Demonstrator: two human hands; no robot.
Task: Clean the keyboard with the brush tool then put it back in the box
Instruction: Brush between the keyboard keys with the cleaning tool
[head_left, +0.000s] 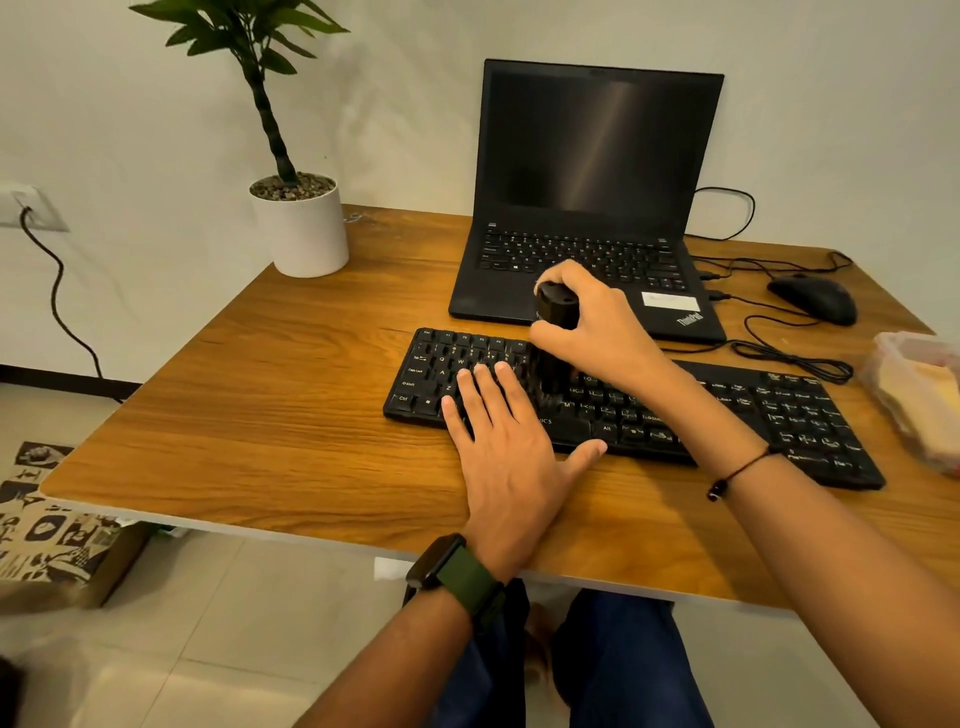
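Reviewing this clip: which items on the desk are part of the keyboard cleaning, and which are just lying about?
In use:
- brush tool, gripped by right hand
- keyboard, pressed flat by left hand
- plastic box

Lying about:
- laptop
- mouse
- potted plant

"ThinkPad" — laptop (582, 270) palm rest

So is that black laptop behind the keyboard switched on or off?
Cannot tell for certain. The black laptop stands open, lid upright, but its screen is dark, showing only a faint reflection; it may be off or asleep.
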